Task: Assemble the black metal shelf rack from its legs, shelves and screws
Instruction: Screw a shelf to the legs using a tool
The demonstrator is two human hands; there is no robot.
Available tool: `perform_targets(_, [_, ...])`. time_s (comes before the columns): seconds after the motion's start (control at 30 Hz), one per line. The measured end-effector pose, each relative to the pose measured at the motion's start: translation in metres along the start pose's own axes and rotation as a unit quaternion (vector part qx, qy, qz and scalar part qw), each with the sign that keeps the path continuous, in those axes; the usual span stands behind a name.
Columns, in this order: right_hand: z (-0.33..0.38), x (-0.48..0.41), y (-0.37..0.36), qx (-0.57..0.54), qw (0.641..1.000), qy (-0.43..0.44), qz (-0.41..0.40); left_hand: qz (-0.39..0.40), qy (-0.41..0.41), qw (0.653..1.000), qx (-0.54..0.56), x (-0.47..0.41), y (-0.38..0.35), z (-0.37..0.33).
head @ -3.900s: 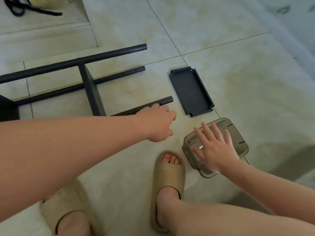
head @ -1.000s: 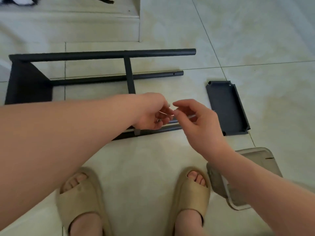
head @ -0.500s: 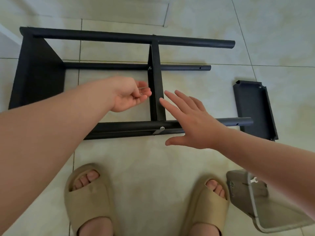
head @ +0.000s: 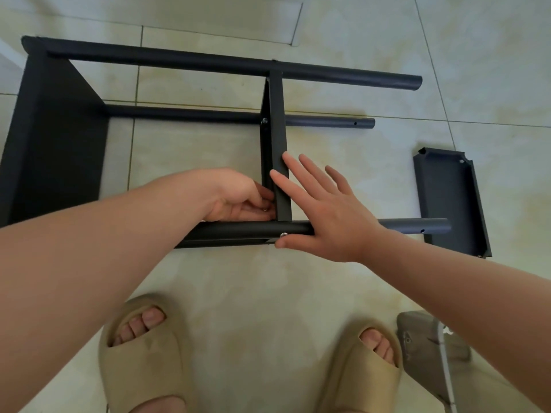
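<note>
The black rack lies on its side on the tile floor. An end shelf stands at its left and a middle shelf joins the legs. My left hand is tucked against the left face of the middle shelf, just above the near leg. Its fingers are curled round a small shiny fastener. My right hand lies with straight fingers against the middle shelf's right side and over the near leg. Its thumb sits beside a silver screw head. A loose shelf lies to the right.
A clear plastic box sits on the floor at the lower right, beside my right foot. My feet, in beige slippers, stand just in front of the rack. A floor step edge runs along the top.
My left hand has moved down and right, into the corner between middle shelf and near leg. My right hand has moved onto the shelf and leg. The view has shifted closer over the rack.
</note>
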State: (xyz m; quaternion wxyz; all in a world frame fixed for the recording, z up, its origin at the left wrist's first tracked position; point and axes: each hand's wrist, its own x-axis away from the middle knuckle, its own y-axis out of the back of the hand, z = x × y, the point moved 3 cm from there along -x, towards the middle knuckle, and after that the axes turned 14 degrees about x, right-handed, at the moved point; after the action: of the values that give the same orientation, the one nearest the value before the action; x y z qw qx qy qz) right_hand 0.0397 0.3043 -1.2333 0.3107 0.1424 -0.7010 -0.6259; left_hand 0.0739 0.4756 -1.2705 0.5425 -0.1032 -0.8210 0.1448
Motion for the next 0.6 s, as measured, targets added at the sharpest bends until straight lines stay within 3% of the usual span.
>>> perform_targets(0.3, [0.0017,-0.0006,-0.0002,0.043,0.999,0.028,-0.007,0.046,-0.006,0.992,-0.115,0.0026,-0.0015,0.0013])
perform_targets(0.6, [0.0016,-0.0051,-0.0006,-0.056,0.998,0.015,-0.016,0.034,-0.048,0.987,-0.147,0.001,0.0012,0.0053])
